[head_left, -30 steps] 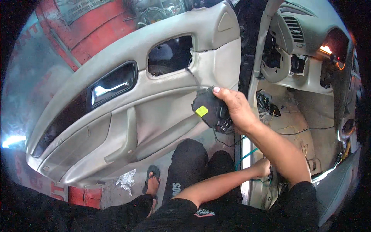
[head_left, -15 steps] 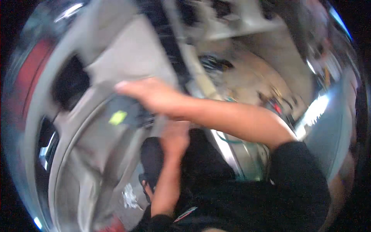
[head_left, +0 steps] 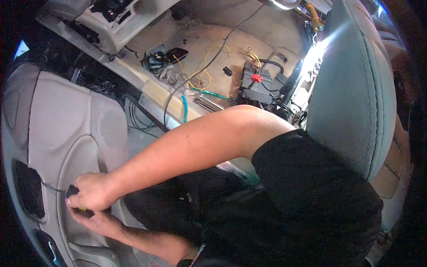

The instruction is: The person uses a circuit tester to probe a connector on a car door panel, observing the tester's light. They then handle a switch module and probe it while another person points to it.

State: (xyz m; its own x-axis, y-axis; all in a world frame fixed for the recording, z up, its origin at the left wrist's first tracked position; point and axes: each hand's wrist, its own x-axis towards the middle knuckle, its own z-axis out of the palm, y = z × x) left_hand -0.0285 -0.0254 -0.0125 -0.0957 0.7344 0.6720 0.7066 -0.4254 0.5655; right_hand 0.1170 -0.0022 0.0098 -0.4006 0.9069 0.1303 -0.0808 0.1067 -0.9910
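Door panel (head_left: 66, 129) far left; car seat (head_left: 356, 89) right; battery (head_left: 258, 84) on floor (head_left: 213, 40) between, wires (head_left: 200, 75) left of it.

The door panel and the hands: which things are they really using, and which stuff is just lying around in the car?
In use:
right hand, gripping a small black part
left hand, just under it
grey door panel

Lying about:
black box with red clip
yellow wires
teal coiled cord
grey seat

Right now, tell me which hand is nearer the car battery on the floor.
Right, narrowly. Both hands are together at the door panel, far from the battery: the right hand grips a small black part, the left hand lies just beneath it.
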